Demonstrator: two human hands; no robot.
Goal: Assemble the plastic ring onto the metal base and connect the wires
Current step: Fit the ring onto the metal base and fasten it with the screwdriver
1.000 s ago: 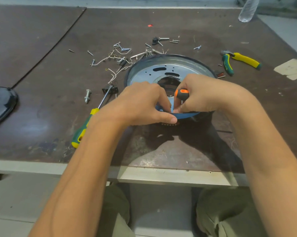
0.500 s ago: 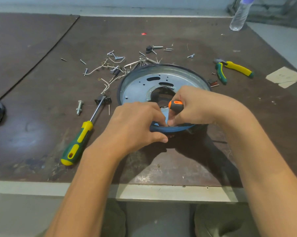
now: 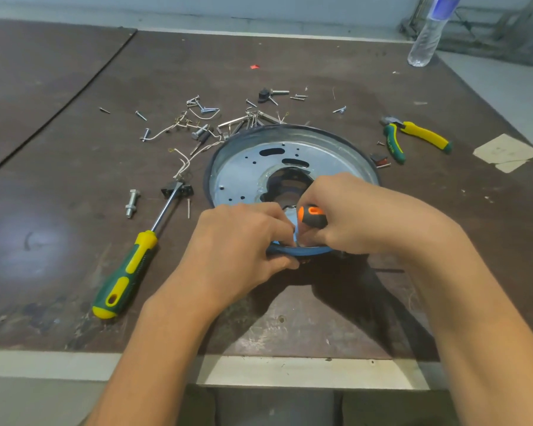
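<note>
The right hand (image 3: 357,216) curls round a stubby orange-and-black tool handle (image 3: 312,217). The left hand (image 3: 237,241) pinches the smooth blue ring (image 3: 303,251) at the near rim of the round, perforated metal base (image 3: 252,170). The base lies in the middle of the scuffed surface (image 3: 59,241), with screws (image 3: 141,115) and thin wires (image 3: 182,163) scattered behind it.

We see a dark brown worktop (image 3: 289,72) with a pale front edge, scuffed near us, and on it the round metal base (image 3: 243,167) sits a little right of centre. To its left lie a green-and-yellow screwdriver (image 3: 130,265), its shaft across a small black part (image 3: 179,189), and a bolt (image 3: 132,202) just beside them, while loose screws (image 3: 140,115) and thin wires (image 3: 182,162) are scattered behind. To the right we find pliers (image 3: 421,136) with yellow and green handles, a pale paper patch (image 3: 504,152), and a clear bottle (image 3: 424,41) standing at the far corner.
</note>
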